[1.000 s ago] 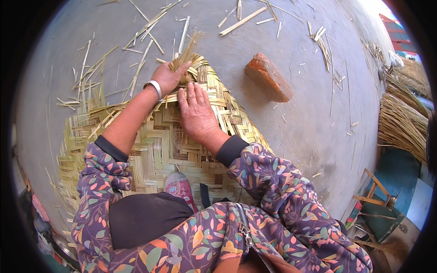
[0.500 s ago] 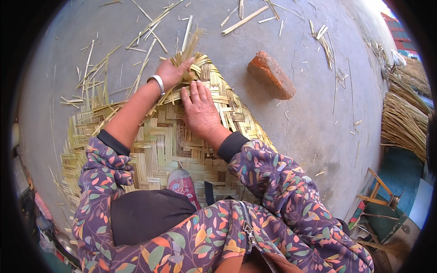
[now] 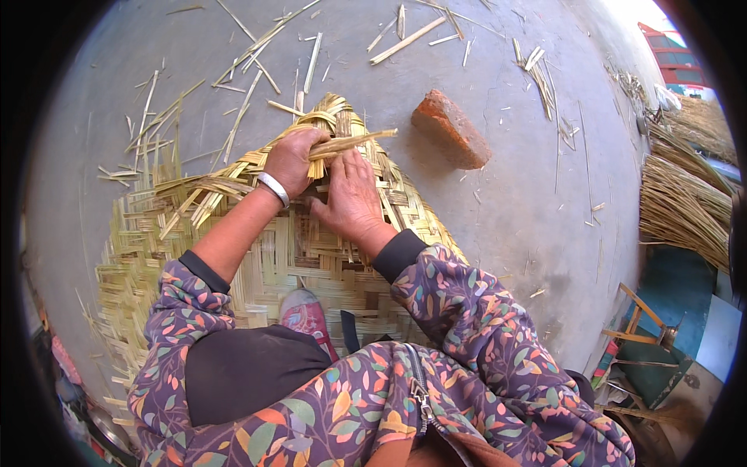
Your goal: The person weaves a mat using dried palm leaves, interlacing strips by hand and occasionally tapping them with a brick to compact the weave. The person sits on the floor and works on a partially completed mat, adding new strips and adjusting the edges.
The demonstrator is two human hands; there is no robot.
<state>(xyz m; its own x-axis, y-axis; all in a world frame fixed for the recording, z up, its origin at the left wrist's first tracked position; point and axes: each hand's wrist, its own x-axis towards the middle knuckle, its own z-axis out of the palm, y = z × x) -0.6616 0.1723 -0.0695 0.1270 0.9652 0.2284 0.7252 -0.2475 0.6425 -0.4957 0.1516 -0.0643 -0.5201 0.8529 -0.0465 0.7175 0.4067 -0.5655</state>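
A mat (image 3: pixel 268 272) woven from flat yellow-green reed strips lies on the ground, its far corner folded and plaited to a point. My left hand (image 3: pixel 294 162), with a silver bracelet, is closed around a bundle of reed strips (image 3: pixel 362 142) near that corner. The bundle's loose ends stick out to the right. My right hand (image 3: pixel 352 196) rests on the mat's folded edge just below the bundle, fingers stretched out and thumb apart. The fingertips are close under the strips, partly hidden.
A broken red brick (image 3: pixel 450 131) lies right of the mat's corner. Loose strips (image 3: pixel 408 40) are scattered over the grey concrete floor (image 3: pixel 513 210). My pink shoe (image 3: pixel 306 317) stands on the mat. Bundled stalks (image 3: pixel 683 206) and a wooden frame (image 3: pixel 642 315) are at far right.
My left hand has bent the bundle from pointing away from me to pointing right, coming slightly nearer. My right hand has shifted a little, its fingertips now by the bundle.
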